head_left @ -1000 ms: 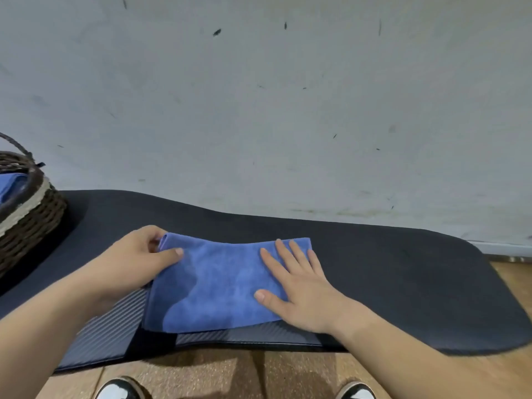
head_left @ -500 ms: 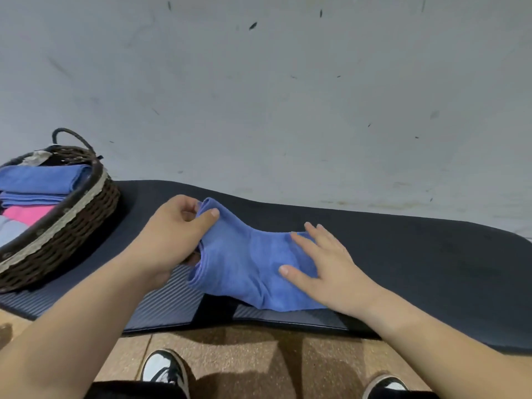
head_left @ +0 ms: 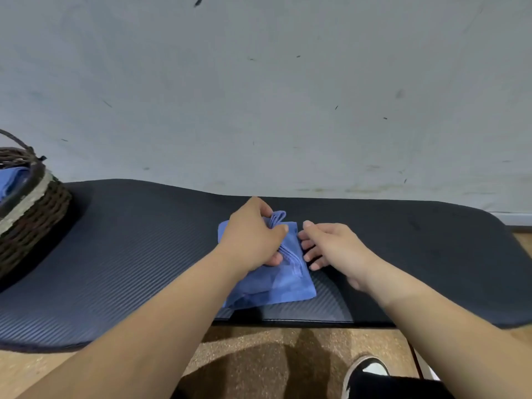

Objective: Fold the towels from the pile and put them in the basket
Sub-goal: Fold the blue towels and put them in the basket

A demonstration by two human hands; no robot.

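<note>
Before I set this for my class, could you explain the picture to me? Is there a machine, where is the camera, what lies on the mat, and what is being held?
There is no machine here: a person is working bare-handed. The one camera is worn on that person's head and looks forward and down, so you see roughly what they see.

A dark mat lies against a grey wall, and a folded blue towel lies on it. The left hand grips the towel's gathered edges, with the thumb on top. The right hand is open, with its fingers at the towel's right edge.

At the far left stands a wicker basket with a second towel, also blue, inside. Below the mat you can see the floor and a shoe.
</note>
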